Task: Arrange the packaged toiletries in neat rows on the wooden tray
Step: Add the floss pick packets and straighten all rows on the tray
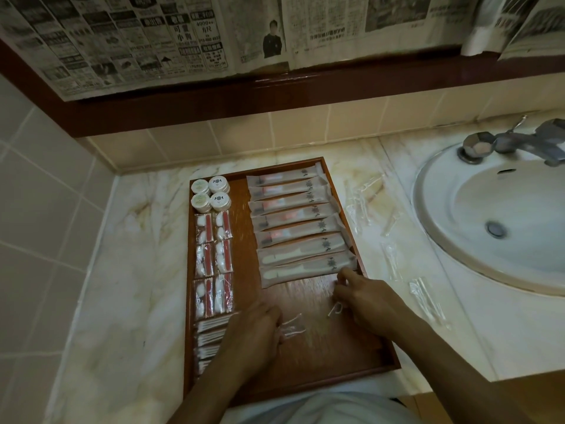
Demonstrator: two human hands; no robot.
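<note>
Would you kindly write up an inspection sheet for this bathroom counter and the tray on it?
Surface: marble counter, with a wooden tray lying on it.
Job's things: long sachets stacked in a column on the tray's right side; four round jars at the far left corner; cotton packs in two columns below them; cotton-bud packs nearest.
Clutter: clear wrapped items loose on the counter, right of the tray.
Grippers: left hand on small clear packets; right hand pinches one by the lowest sachet.
Cables: nothing seen.
Surroundings: sink and tap to the right; newspaper over the mirror; tiled wall.
</note>
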